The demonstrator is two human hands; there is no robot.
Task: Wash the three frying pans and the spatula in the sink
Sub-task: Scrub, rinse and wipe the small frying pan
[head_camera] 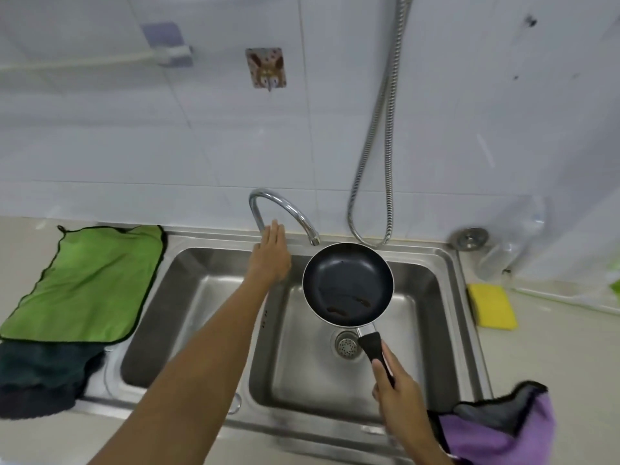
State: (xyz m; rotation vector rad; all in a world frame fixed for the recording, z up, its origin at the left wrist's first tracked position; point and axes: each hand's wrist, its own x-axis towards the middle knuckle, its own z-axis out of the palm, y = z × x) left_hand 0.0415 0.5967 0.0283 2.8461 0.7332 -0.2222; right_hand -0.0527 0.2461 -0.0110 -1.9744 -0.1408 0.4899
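Observation:
A small black frying pan [347, 283] with brown smears on its bottom hangs over the steel sink [214, 290], just under the spout of the curved chrome tap [285, 209]. My right hand [399, 394] grips its black handle from below right. My left hand [271, 256] is stretched forward, fingers straight and together, reaching up to the base of the tap; whether it touches is unclear. No water runs. The other pans and the spatula are out of view.
A green cloth [90, 283] lies on the counter left of the sink, over a dark cloth [40, 377]. A yellow sponge [493, 307] sits at the right, a purple and grey cloth [503, 427] at the near right corner. A shower hose [379, 129] hangs on the tiled wall.

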